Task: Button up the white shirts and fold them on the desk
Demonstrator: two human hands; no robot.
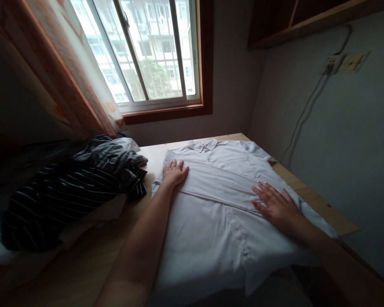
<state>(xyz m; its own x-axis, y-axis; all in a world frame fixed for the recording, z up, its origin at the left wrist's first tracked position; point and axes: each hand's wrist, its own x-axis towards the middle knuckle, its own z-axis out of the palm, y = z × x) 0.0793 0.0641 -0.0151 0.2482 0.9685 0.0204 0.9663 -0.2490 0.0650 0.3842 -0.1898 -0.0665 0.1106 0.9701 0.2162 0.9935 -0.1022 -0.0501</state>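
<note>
A white button-up shirt (198,230) lies spread on the wooden table, its collar toward the window and its hem hanging over the near edge. One sleeve (220,183) is laid diagonally across the front. My left hand (174,172) rests flat at the shoulder end of that sleeve, fingers spread. Toward the cuff end, my right hand (275,206) lies with its fingers stretched out over the sleeve and the shirt front. Neither hand grips the cloth. The shirt's other sleeve (257,150) reaches toward the table's far right edge.
A heap of clothes (67,196), black striped and grey, sits on the left of the table (323,207). Behind are a barred window (153,51) and an orange curtain (57,64). A cord (302,115) hangs from a wall socket (333,64) below a shelf (301,27).
</note>
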